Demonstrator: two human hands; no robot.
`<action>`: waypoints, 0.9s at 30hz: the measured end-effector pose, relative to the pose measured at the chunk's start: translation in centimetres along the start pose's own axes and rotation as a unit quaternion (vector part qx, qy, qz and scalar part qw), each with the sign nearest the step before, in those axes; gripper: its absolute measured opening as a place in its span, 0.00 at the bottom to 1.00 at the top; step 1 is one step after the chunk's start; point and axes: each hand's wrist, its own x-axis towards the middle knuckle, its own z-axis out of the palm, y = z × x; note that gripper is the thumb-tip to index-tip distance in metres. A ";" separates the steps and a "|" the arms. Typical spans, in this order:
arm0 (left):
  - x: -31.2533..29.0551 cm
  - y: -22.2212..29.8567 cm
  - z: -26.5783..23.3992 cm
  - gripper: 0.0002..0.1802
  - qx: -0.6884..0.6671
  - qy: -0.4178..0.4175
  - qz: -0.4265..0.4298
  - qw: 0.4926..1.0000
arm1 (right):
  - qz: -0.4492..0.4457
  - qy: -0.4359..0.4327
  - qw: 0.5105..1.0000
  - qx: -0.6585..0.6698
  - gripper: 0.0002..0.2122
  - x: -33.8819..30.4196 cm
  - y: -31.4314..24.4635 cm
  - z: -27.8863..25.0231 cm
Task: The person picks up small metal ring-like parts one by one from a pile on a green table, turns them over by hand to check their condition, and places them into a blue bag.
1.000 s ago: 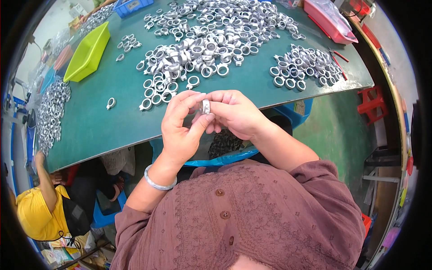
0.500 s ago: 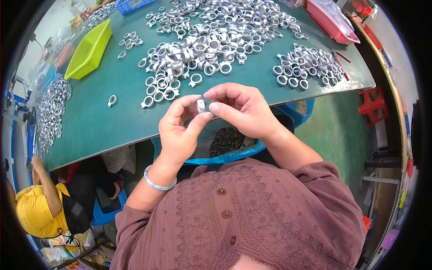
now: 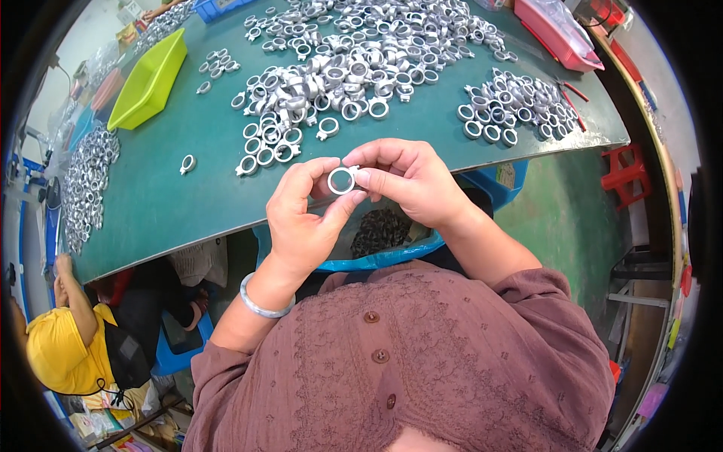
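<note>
Between my two hands, just off the table's near edge, a silver metal ring (image 3: 341, 181) faces up with its round opening showing and a small lug on its right side. The fingers and thumb of my left hand (image 3: 301, 211) are closed on the ring's left and lower rim. My right hand (image 3: 410, 184) pinches it at the lug. Beyond the hands, a large heap of similar rings (image 3: 339, 75) spreads over the green table (image 3: 181, 203). One loose ring (image 3: 188, 164) lies apart to the left.
A smaller ring pile (image 3: 516, 105) lies right, beside red-handled pliers (image 3: 572, 105). A yellow-green tray (image 3: 148, 83) stands left, a pink tray (image 3: 557, 34) far right. Below the table edge is a blue-rimmed container (image 3: 384, 262) holding dark pieces. A person in yellow (image 3: 64, 350) sits lower left.
The ring has turned from edge-on to face up, so its opening now shows. My right fingers have come onto its lug; before, they were slightly apart from it.
</note>
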 end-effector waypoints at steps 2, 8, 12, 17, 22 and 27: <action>0.0 0.1 -0.1 0.19 0.002 -0.011 -0.004 1.000 | -0.001 -0.001 1.000 -0.003 0.08 0.0 0.1 -0.1; -0.5 0.0 -0.6 0.25 -0.189 -0.089 -0.143 0.968 | -0.021 0.000 1.000 -0.020 0.08 0.1 0.3 -0.5; -0.5 0.2 -0.4 0.25 -0.243 -0.078 -0.148 0.955 | -0.038 0.003 0.999 -0.016 0.07 0.1 0.4 -0.5; -0.6 -0.3 -0.5 0.25 -0.322 -0.081 -0.166 0.929 | -0.062 -0.012 0.998 -0.024 0.07 0.1 0.6 -0.6; -0.6 -0.5 -0.5 0.27 -0.201 -0.060 -0.113 0.971 | -0.147 -0.019 0.983 -0.109 0.08 0.0 0.7 -0.6; -0.6 -0.4 -0.3 0.30 -0.117 -0.041 -0.036 0.992 | -0.104 -0.017 0.994 0.004 0.11 0.0 1.3 -0.5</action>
